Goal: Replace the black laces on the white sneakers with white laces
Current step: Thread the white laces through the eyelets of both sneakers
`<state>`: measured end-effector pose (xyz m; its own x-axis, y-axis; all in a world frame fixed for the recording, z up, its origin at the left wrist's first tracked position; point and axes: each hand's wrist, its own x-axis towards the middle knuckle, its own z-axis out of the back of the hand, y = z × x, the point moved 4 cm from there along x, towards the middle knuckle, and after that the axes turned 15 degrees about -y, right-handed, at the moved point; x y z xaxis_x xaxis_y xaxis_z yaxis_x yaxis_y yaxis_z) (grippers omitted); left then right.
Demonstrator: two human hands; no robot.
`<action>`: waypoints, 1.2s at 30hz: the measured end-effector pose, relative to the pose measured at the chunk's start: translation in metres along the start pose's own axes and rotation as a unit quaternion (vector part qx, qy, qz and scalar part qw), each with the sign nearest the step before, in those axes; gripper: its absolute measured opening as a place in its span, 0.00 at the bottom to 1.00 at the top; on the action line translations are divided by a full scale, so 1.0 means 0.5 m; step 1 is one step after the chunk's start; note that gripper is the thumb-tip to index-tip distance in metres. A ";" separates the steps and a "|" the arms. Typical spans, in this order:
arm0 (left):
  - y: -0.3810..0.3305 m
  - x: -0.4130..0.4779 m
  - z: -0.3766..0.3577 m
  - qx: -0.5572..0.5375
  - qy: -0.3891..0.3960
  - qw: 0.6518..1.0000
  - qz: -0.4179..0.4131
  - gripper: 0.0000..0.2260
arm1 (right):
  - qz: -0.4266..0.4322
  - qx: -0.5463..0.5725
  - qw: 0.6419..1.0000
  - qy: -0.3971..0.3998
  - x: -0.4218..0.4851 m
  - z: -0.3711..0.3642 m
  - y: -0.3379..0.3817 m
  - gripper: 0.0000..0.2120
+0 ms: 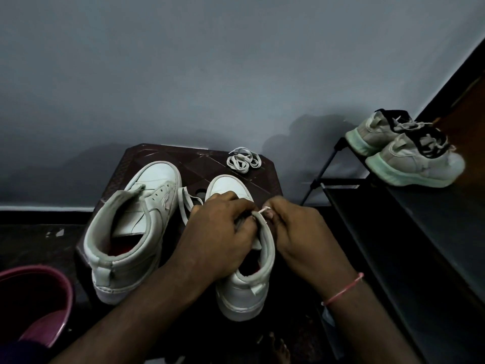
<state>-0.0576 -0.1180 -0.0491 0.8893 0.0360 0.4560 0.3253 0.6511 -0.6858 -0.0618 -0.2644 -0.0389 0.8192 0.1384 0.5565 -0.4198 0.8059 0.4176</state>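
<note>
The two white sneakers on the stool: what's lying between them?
In the head view, a loose stretch of white lace lies between the left sneaker and the right sneaker, over the dark stool.

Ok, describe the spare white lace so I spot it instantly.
Start at the dark brown stool against the grey wall. At its far right corner, beyond the right sneaker's toe, lies the spare white lace. It alone is a loose coil, touching no shoe.

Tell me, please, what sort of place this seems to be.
Probably a home's shoe corner: a black shoe rack carrying another pair of sneakers, and a brown plastic stool by a bare wall.
</note>
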 end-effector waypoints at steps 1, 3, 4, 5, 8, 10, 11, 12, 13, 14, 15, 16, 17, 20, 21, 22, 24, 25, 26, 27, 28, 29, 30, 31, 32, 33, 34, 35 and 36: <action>-0.001 0.000 0.001 -0.003 -0.001 1.000 0.001 0.23 | -0.015 0.014 1.000 -0.022 0.001 0.003 0.001 0.08; -0.002 -0.001 0.003 -0.004 -0.003 1.000 0.001 0.23 | -0.095 0.110 0.986 -0.083 0.007 0.018 0.003 0.08; 0.000 -0.001 0.004 -0.004 -0.003 1.000 0.001 0.22 | -0.179 0.232 0.948 -0.126 0.013 0.030 -0.002 0.10; 0.000 -0.002 0.005 -0.005 -0.003 1.000 0.001 0.22 | -0.270 0.392 0.865 -0.162 0.019 0.042 -0.009 0.11; 0.001 -0.001 0.004 -0.010 -0.005 1.000 0.003 0.19 | -0.393 0.675 0.582 -0.226 0.035 0.090 -0.033 0.12; -0.001 -0.001 0.002 -0.009 -0.005 1.000 0.003 0.18 | -0.405 0.647 0.609 -0.216 0.036 0.093 -0.041 0.09; 0.000 0.000 0.001 -0.007 -0.005 1.000 0.003 0.18 | -0.380 0.566 0.705 -0.197 0.033 0.084 -0.039 0.09; 0.000 0.000 0.001 -0.005 -0.003 1.000 0.001 0.19 | -0.311 0.435 0.828 -0.167 0.028 0.070 -0.032 0.10; 0.000 0.001 -0.001 -0.004 -0.002 1.000 -0.001 0.20 | -0.222 0.298 0.919 -0.130 0.024 0.051 -0.023 0.10; 0.000 0.002 -0.001 -0.004 -0.002 1.000 -0.002 0.21 | -0.147 0.207 0.965 -0.071 0.019 0.022 -0.013 0.09; 0.000 0.002 0.000 -0.008 -0.002 1.000 -0.001 0.20 | -0.096 0.157 0.983 -0.007 0.011 -0.002 -0.007 0.11; 0.000 0.002 0.000 -0.014 -0.004 1.000 -0.001 0.20 | -0.064 0.133 0.988 0.035 0.007 -0.016 -0.006 0.14; -0.001 0.001 0.001 -0.017 -0.005 1.000 -0.002 0.19 | -0.041 0.105 0.993 0.046 0.007 -0.020 -0.010 0.17; 0.000 -0.002 0.003 -0.012 -0.009 1.000 -0.009 0.17 | -0.010 0.050 0.998 0.024 0.015 -0.004 -0.018 0.19; 0.001 -0.003 0.003 -0.010 -0.011 1.000 -0.010 0.17 | -0.016 0.071 0.997 0.023 0.012 -0.006 -0.016 0.19; 0.001 -0.003 0.004 -0.009 -0.013 1.000 -0.011 0.17 | -0.041 0.115 0.992 0.026 0.010 -0.009 -0.008 0.18; 0.000 -0.003 0.004 -0.003 -0.014 1.000 -0.011 0.16 | -0.181 0.311 0.932 0.041 0.008 -0.021 0.005 0.13; 0.000 -0.004 0.005 0.006 -0.015 1.000 -0.009 0.16 | -0.292 0.451 0.843 0.036 0.010 -0.022 0.008 0.13; -0.001 -0.005 0.006 0.019 -0.016 1.000 -0.006 0.16 | -0.382 0.572 0.726 0.017 0.015 -0.015 0.007 0.14; -0.001 -0.006 0.007 0.034 -0.017 0.999 -0.004 0.16 | -0.420 0.654 0.628 -0.034 0.024 0.005 -0.003 0.15; -0.002 -0.007 0.008 0.047 -0.020 0.999 -0.005 0.16 | -0.418 0.696 0.576 -0.097 0.034 0.029 -0.016 0.16; -0.004 -0.008 0.009 0.055 -0.027 0.998 -0.010 0.16 | -0.389 0.693 0.590 -0.145 0.041 0.052 -0.022 0.17; -0.004 -0.009 0.010 0.056 -0.035 0.998 -0.015 0.16 | -0.350 0.649 0.652 -0.172 0.043 0.065 -0.024 0.17; -0.002 -0.009 0.010 0.047 -0.042 0.998 -0.014 0.15 | -0.306 0.565 0.745 -0.178 0.039 0.062 -0.023 0.15; 0.002 -0.009 0.010 0.033 -0.044 0.998 -0.008 0.15 | -0.247 0.456 0.839 -0.167 0.036 0.049 -0.015 0.12; 0.005 -0.007 0.010 0.012 -0.040 0.999 0.001 0.15 | -0.176 0.347 0.912 -0.131 0.031 0.028 -0.009 0.09; 0.008 -0.006 0.008 -0.012 -0.033 0.999 0.006 0.15 | -0.106 0.255 0.958 -0.079 0.021 0.002 -0.003 0.09; 0.011 -0.006 0.008 -0.034 -0.029 0.999 0.013 0.15 | -0.056 0.175 0.983 -0.027 0.012 -0.022 0.000 0.11; 0.011 -0.005 0.007 -0.049 -0.026 0.998 0.020 0.15 | -0.038 0.122 0.992 -0.001 0.008 -0.032 -0.005 0.16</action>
<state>-0.0594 -0.1116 -0.0520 0.8848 0.1018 0.4548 0.3226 0.5704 -0.7554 -0.0511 -0.2567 -0.0493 0.8516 0.0821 0.5178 -0.4394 0.6504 0.6196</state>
